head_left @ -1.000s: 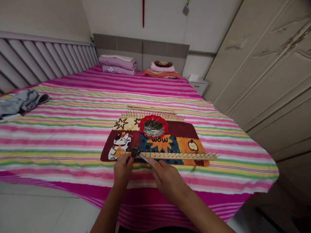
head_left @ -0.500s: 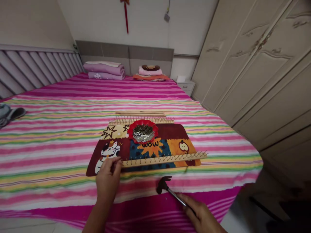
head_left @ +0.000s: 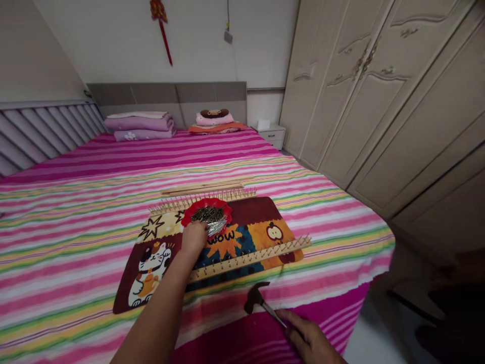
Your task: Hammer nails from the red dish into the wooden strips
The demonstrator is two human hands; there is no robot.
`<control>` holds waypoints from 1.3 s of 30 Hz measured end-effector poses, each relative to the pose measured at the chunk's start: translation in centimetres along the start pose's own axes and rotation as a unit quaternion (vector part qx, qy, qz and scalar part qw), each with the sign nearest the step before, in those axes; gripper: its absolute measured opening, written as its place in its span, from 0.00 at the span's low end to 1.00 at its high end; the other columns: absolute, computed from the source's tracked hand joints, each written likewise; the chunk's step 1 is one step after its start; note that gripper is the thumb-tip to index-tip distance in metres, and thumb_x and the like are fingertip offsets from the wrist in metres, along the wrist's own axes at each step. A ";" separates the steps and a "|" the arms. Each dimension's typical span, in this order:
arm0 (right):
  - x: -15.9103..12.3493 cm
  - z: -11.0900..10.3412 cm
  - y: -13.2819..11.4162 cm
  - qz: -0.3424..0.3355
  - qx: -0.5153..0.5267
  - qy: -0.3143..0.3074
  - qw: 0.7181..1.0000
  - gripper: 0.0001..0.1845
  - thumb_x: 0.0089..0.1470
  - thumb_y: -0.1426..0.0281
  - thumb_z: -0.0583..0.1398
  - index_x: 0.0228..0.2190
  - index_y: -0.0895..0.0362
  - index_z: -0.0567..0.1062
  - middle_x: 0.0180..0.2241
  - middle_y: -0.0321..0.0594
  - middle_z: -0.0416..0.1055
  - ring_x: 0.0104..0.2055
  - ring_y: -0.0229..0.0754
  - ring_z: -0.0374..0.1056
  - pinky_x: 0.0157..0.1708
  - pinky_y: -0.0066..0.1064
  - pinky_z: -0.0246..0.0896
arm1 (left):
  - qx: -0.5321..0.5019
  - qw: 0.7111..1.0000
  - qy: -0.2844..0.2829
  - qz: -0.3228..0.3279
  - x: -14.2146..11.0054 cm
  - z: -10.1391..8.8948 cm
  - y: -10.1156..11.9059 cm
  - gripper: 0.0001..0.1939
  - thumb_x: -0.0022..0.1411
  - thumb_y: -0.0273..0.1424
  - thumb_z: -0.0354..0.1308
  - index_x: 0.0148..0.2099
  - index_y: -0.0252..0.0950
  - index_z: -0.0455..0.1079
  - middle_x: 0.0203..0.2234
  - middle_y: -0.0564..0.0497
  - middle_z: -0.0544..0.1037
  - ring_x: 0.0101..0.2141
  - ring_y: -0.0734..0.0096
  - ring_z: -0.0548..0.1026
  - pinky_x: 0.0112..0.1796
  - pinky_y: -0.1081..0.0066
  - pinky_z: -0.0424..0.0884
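My left hand [head_left: 195, 237] reaches over the near left rim of a red scalloped bowl [head_left: 228, 207], its curled fingertips among the nails [head_left: 212, 216] inside. Whether a nail is between those fingertips is hidden. Low on the right, my right hand [head_left: 308, 336] grips a claw hammer [head_left: 261, 302] by its handle, head raised toward the bed's near part. A wooden strip [head_left: 248, 260] studded with a row of upright nails lies across the near side of a patterned mat [head_left: 261, 206]. My left forearm covers the area by its left end.
Behind the bowl lies another nail-studded wooden strip [head_left: 242, 195], with plain wooden strips [head_left: 200, 187] beyond it. All rest on a striped bedspread [head_left: 76, 217]. Folded bedding [head_left: 140, 124] sits by the headboard [head_left: 212, 96]. A wardrobe [head_left: 341, 111] stands along the right.
My left hand has left the near strip's left end and moved forward to the bowl of nails. The hammer stays in my right hand. The view has shifted slightly right and up.
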State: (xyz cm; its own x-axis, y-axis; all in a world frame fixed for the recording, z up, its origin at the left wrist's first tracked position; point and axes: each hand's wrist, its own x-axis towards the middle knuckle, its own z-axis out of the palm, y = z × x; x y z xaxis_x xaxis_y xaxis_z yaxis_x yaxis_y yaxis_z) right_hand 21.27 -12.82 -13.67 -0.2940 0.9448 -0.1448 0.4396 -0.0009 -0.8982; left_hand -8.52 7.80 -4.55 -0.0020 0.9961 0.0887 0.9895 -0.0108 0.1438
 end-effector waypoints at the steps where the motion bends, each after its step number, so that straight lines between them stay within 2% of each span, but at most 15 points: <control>1: 0.0 0.0 0.0 -0.004 0.000 0.000 1.000 0.21 0.56 0.65 0.54 0.49 0.56 0.73 0.45 0.45 0.76 0.46 0.49 0.71 0.46 0.36 0.66 | 0.001 1.000 -0.004 -0.001 0.2 0.1 0.0 0.13 0.52 0.24 0.52 0.36 0.36 0.77 0.35 0.42 0.79 0.38 0.61 0.74 0.40 0.68 0.66; 7: 0.0 0.1 -0.2 -0.027 -0.003 0.007 1.000 0.21 0.55 0.65 0.53 0.50 0.53 0.73 0.43 0.42 0.77 0.42 0.48 0.73 0.42 0.35 0.68 | -0.004 1.000 -0.010 -0.005 0.4 0.0 -0.3 0.10 0.49 0.22 0.52 0.31 0.36 0.75 0.30 0.42 0.78 0.32 0.63 0.75 0.34 0.69 0.66; 13: 0.0 0.1 -0.4 -0.021 -0.009 0.000 1.000 0.22 0.55 0.68 0.52 0.50 0.55 0.73 0.41 0.42 0.77 0.42 0.46 0.73 0.43 0.33 0.67 | -0.048 0.999 0.019 0.008 0.0 -0.6 -0.7 0.09 0.54 0.26 0.50 0.30 0.35 0.72 0.31 0.45 0.76 0.34 0.66 0.73 0.36 0.71 0.65; 16: 0.0 0.2 -0.3 -0.021 -0.009 0.009 1.000 0.21 0.54 0.68 0.53 0.49 0.56 0.73 0.40 0.42 0.78 0.43 0.47 0.73 0.44 0.34 0.66 | -0.138 0.989 0.049 -0.027 -0.3 -1.2 -1.1 0.08 0.54 0.29 0.50 0.31 0.36 0.71 0.28 0.48 0.76 0.31 0.69 0.73 0.34 0.72 0.65; 17: 0.0 0.2 -0.2 -0.020 -0.010 0.012 1.000 0.21 0.54 0.67 0.53 0.49 0.57 0.74 0.41 0.43 0.77 0.43 0.47 0.73 0.44 0.34 0.66 | -0.209 0.975 0.061 -0.049 -0.6 -1.5 -1.3 0.07 0.53 0.31 0.52 0.30 0.36 0.70 0.26 0.50 0.76 0.29 0.71 0.72 0.33 0.72 0.65; 18: 0.0 0.3 -0.2 -0.018 -0.010 0.012 1.000 0.21 0.54 0.67 0.54 0.49 0.57 0.74 0.42 0.43 0.77 0.43 0.47 0.73 0.44 0.34 0.67 | -0.298 0.949 0.072 -0.072 -1.0 -1.9 -1.4 0.07 0.51 0.34 0.54 0.30 0.36 0.70 0.24 0.52 0.75 0.27 0.72 0.71 0.31 0.72 0.66; 21: 0.0 0.3 0.0 -0.017 -0.016 0.011 1.000 0.21 0.55 0.66 0.53 0.49 0.57 0.74 0.44 0.44 0.77 0.43 0.47 0.73 0.44 0.35 0.67 | -0.545 0.824 0.088 -0.129 -3.1 -3.3 -1.9 0.16 0.41 0.38 0.62 0.31 0.34 0.69 0.20 0.55 0.73 0.23 0.74 0.70 0.27 0.73 0.66; 23: 0.0 0.2 0.1 -0.018 -0.026 0.010 0.999 0.22 0.55 0.66 0.53 0.50 0.57 0.73 0.45 0.45 0.76 0.45 0.47 0.72 0.46 0.35 0.66 | -0.625 0.759 0.092 -0.157 -5.2 -4.1 -2.4 0.21 0.35 0.39 0.65 0.34 0.34 0.69 0.20 0.55 0.73 0.22 0.76 0.69 0.25 0.74 0.66; 24: 0.0 0.2 0.1 -0.018 -0.032 0.010 0.999 0.22 0.55 0.65 0.53 0.50 0.57 0.73 0.46 0.46 0.75 0.47 0.48 0.71 0.48 0.36 0.65 | -0.645 0.740 0.089 -0.170 -6.4 -4.5 -2.6 0.23 0.34 0.38 0.67 0.35 0.33 0.70 0.21 0.55 0.74 0.22 0.76 0.70 0.25 0.74 0.67; 28: 0.1 0.2 0.2 -0.004 -0.055 0.009 0.998 0.24 0.54 0.62 0.52 0.50 0.58 0.73 0.47 0.47 0.74 0.49 0.50 0.70 0.50 0.40 0.63 | -0.676 0.699 0.072 -0.219 -11.2 -5.3 -4.1 0.21 0.33 0.35 0.67 0.34 0.32 0.74 0.24 0.50 0.77 0.26 0.73 0.73 0.28 0.72 0.71; 32: 0.0 0.2 0.1 0.001 -0.058 0.011 0.998 0.25 0.54 0.61 0.52 0.49 0.58 0.73 0.45 0.46 0.76 0.47 0.49 0.72 0.47 0.39 0.66 | -0.700 0.661 0.062 -0.263 -15.1 -4.9 -5.5 0.19 0.32 0.32 0.67 0.32 0.31 0.76 0.27 0.47 0.79 0.27 0.67 0.76 0.32 0.67 0.75; 35: -0.1 0.2 0.3 -0.005 -0.060 0.012 0.998 0.25 0.53 0.63 0.53 0.50 0.59 0.73 0.46 0.47 0.75 0.47 0.50 0.72 0.47 0.40 0.65 | -0.716 0.631 0.057 -0.293 -17.0 -4.1 -6.1 0.21 0.30 0.28 0.69 0.33 0.31 0.76 0.28 0.46 0.80 0.28 0.66 0.78 0.33 0.68 0.76; 39: -0.2 0.4 0.6 0.001 -0.063 0.017 0.998 0.26 0.53 0.63 0.52 0.50 0.61 0.73 0.47 0.48 0.74 0.49 0.50 0.70 0.49 0.41 0.64 | -0.729 0.603 0.078 -0.315 -18.0 -2.8 -6.2 0.21 0.29 0.26 0.70 0.32 0.31 0.76 0.27 0.46 0.80 0.29 0.65 0.78 0.33 0.70 0.77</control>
State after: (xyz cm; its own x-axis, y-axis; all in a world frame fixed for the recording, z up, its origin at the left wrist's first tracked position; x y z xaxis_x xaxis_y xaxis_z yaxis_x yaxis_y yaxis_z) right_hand 21.23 -13.11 -14.32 -0.2640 0.9557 -0.1302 0.5440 0.0361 -0.8383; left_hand -15.06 -10.29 -4.31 -0.4381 0.8236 -0.3603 -0.3922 0.1855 0.9010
